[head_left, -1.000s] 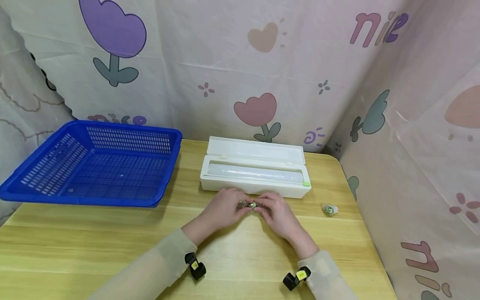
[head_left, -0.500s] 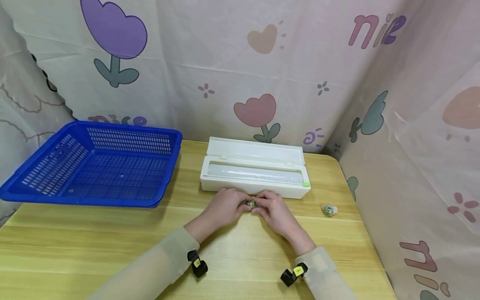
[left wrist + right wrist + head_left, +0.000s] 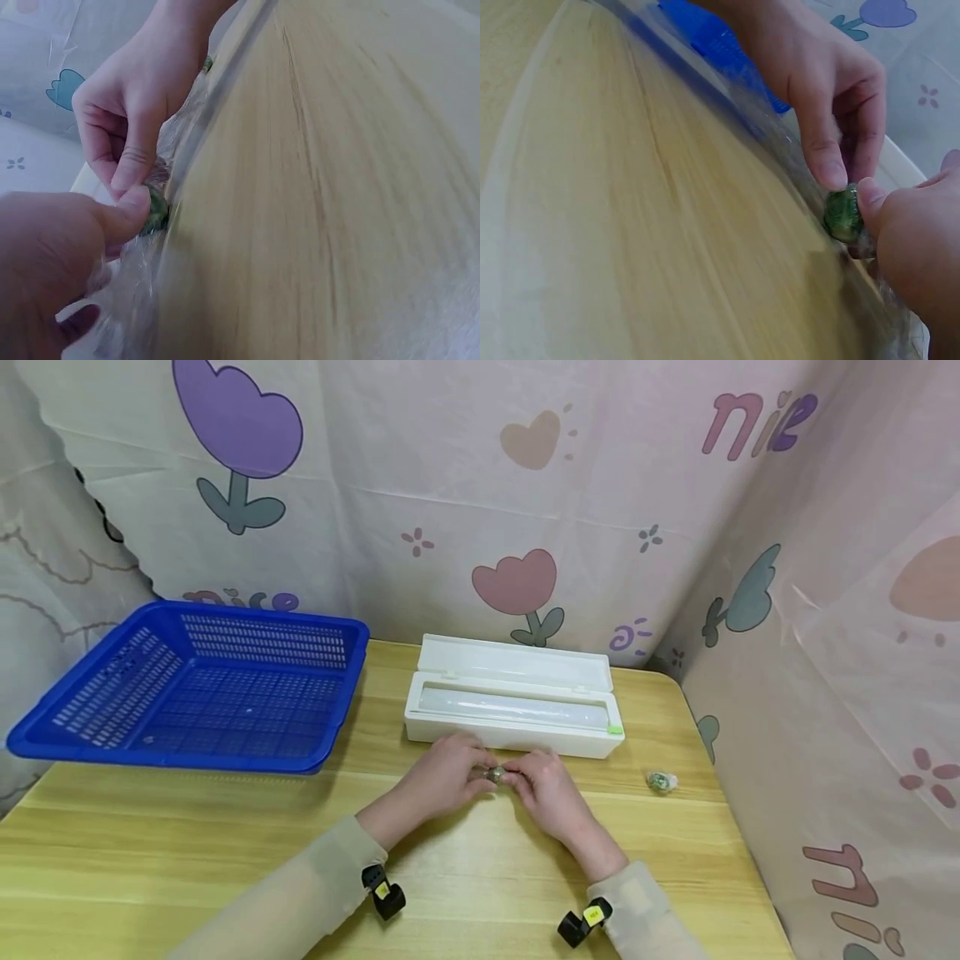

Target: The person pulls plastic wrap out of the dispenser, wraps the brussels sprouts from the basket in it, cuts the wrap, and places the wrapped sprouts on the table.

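Both hands meet in front of the white box, in the middle of the head view. Between them is a small round green object (image 3: pixel 843 214) in clear plastic film, its exact kind unclear. My left hand (image 3: pixel 442 779) pinches it and the film from the left. On its right side, my right hand (image 3: pixel 551 793) pinches with thumb and fingertips. Loose clear film (image 3: pixel 131 296) trails from the left fingers in the left wrist view. A second small green film-wrapped object (image 3: pixel 662 782) lies to the right on the table.
Behind the hands stands an open white box (image 3: pixel 517 742) holding a roll of clear film (image 3: pixel 513 707), its lid tipped back. A blue plastic basket (image 3: pixel 348 685) is at the left on the wooden table (image 3: pixel 480 893). Printed curtains (image 3: pixel 420 443) hang behind and to the right.
The green object has turned between the fingertips and both hands have shifted slightly left and down. The box, the basket and the second wrapped object stay in place.
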A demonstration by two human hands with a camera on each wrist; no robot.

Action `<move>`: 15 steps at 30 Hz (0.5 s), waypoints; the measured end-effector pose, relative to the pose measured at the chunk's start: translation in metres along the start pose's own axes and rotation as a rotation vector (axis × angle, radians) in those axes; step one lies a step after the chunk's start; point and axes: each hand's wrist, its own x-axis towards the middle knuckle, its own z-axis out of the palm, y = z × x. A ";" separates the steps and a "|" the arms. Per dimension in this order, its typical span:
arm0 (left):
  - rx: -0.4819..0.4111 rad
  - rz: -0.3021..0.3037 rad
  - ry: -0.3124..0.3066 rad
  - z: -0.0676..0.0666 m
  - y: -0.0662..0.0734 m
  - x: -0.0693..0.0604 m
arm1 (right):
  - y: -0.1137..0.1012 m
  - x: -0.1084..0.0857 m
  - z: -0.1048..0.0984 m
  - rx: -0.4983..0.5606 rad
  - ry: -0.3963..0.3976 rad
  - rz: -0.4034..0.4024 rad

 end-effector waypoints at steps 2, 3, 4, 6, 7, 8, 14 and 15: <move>0.039 0.028 0.018 0.000 0.000 0.000 | -0.003 0.000 0.000 0.017 -0.016 0.050; 0.050 0.039 0.028 0.000 0.000 0.000 | -0.004 0.000 0.000 0.039 -0.031 0.082; 0.059 0.048 0.033 0.001 0.001 -0.001 | -0.006 0.000 0.000 0.074 -0.049 0.119; 0.060 0.062 0.033 0.001 0.002 -0.003 | -0.009 0.000 -0.003 0.149 -0.083 0.189; 0.057 0.066 0.029 0.001 0.003 -0.004 | -0.010 0.001 -0.004 0.182 -0.099 0.218; 0.056 0.069 0.022 0.001 0.004 -0.005 | -0.011 0.001 -0.006 0.213 -0.113 0.241; 0.077 0.093 -0.015 -0.001 0.007 -0.012 | -0.011 -0.005 -0.014 0.288 -0.184 0.214; 0.081 0.094 -0.019 -0.002 0.007 -0.013 | -0.010 -0.007 -0.015 0.293 -0.196 0.197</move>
